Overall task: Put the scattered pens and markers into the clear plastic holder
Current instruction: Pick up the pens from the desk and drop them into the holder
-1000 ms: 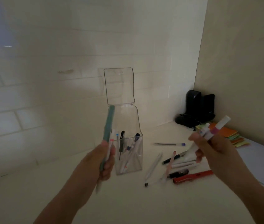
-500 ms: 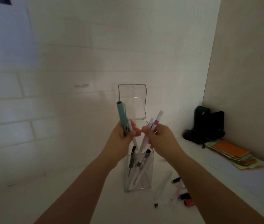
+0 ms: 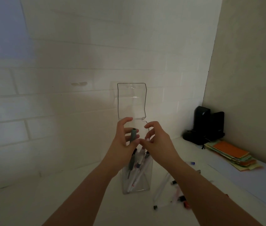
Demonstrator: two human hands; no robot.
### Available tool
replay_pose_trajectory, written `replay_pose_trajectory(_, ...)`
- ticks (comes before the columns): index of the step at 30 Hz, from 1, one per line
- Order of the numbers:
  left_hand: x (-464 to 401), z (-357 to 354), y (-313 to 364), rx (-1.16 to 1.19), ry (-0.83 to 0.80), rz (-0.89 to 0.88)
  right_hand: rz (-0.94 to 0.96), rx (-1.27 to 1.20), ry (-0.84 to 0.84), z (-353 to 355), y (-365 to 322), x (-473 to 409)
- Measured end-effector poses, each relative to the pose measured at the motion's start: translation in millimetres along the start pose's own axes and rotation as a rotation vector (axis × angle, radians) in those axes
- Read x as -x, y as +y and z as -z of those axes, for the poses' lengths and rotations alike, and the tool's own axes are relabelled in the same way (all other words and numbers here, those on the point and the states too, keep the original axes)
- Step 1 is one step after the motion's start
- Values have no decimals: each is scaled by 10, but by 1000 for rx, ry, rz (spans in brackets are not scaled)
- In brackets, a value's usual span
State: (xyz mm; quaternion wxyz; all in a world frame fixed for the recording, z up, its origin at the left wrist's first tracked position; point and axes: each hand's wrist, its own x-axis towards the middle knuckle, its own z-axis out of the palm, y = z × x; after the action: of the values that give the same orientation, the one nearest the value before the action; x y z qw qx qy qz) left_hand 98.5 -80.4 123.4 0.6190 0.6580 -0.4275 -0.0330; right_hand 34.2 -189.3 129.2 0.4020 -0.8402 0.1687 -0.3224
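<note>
The clear plastic holder (image 3: 145, 185) stands on the white desk with its hinged lid (image 3: 131, 101) raised behind it. Several pens and markers lean inside it. My left hand (image 3: 122, 144) hovers over its opening, fingers loosely around an upright teal pen (image 3: 133, 134). My right hand (image 3: 158, 141) is just to the right of the left, also over the opening, fingers spread with nothing visible in them. Scattered pens and markers (image 3: 163, 191) lie on the desk right of the holder, partly hidden by my right forearm.
A black device (image 3: 207, 126) stands in the back right corner. A stack of coloured sticky notes (image 3: 230, 154) and a white sheet of paper (image 3: 251, 181) lie along the right side. A tiled wall rises just behind the holder.
Both hands came together over the holder. The white and pink markers that my right hand held are out of it. The teal pen has sunk lower in my left hand.
</note>
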Motion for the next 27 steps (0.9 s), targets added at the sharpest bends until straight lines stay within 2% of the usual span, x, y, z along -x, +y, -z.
replay_pose_trajectory(4,3,-35,-30,-84,11,-48,14,14,14,63,6,19)
replay_pose_trajectory(6,14,-43,-51,-226,9,-81,73,9,51,117,26,39)
replay_pose_trajectory(8,54,-51,-89,-391,24,-117,133,107,8,156,63,69)
replay_pose_trajectory(11,198,-69,-105,-445,121,-212,189,269,-59,256,165,166)
replay_pose_trajectory(13,360,-90,-100,-480,156,-311,149,265,-63,441,282,282)
replay_pose_trajectory(15,552,-123,-143,-527,78,-366,52,282,-169,690,479,455)
replay_pose_trajectory(17,735,-211,-224,-595,-121,-361,-81,391,-315,916,735,676)
replay_pose_trajectory(20,911,-467,-359,-627,-387,-274,-233,627,-392,1099,1081,977)
replay_pose_trajectory(24,938,-916,-465,-783,-519,-29,-161,788,-396,993,1240,1202)
replay_pose_trajectory(27,853,-1200,-502,-923,-510,31,-96,912,-360,880,1312,1254)
